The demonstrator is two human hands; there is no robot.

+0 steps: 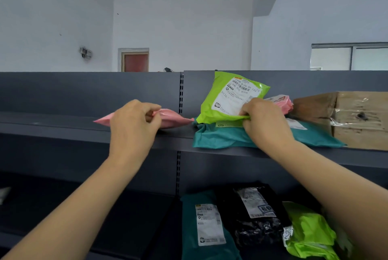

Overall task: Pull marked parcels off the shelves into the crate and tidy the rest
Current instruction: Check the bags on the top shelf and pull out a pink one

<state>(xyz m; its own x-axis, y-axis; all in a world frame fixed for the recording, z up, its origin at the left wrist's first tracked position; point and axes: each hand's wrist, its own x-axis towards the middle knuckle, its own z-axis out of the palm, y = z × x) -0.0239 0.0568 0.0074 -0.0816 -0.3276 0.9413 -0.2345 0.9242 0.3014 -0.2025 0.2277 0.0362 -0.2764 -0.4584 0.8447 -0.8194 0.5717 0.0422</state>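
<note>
**Two hands, two parcels on the top shelf**

We see the left hand pinching a flat pink plastic mailer, which lies on the dark grey metal shelf — its crumpled edge is caught between thumb and fingers. The right hand grips the bottom edge of a lime-green plastic parcel with a white label, tilted up against the back panel, resting on a teal plastic mailer just beside a brown cardboard box.
</note>
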